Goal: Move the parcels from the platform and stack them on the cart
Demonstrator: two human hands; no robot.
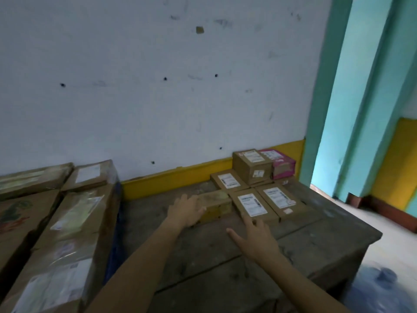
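- Though most parcels sit in a cluster at the far right of the platform (225, 263), the nearest one, a small yellowish-taped parcel (215, 205), lies at the cluster's left edge, just beside a flat labelled parcel (252, 205).
- Left hand (186, 210): palm laid against the taped parcel's left end, fingers spread over its top edge. Touching, but no closed grip that I can make out.
- Right hand (255, 236): wide open, fingers splayed, holding nothing; one fingertip reaches the near edge of the flat labelled parcel.
- Step in hand, by my reading: picking up the first parcel. Nothing lifted yet.
- To do it well: bring the right hand to the taped parcel's opposite end, squeeze from both ends, lift straight up so the neighbours are not dragged.
- Further back: more flat parcels, a taller brown box (252, 164), a pink box (283, 166) against the wall.
- Left side: long cardboard cartons (74, 233), tightly packed; whether these rest on the cart I cannot tell. Cart itself not identifiable.
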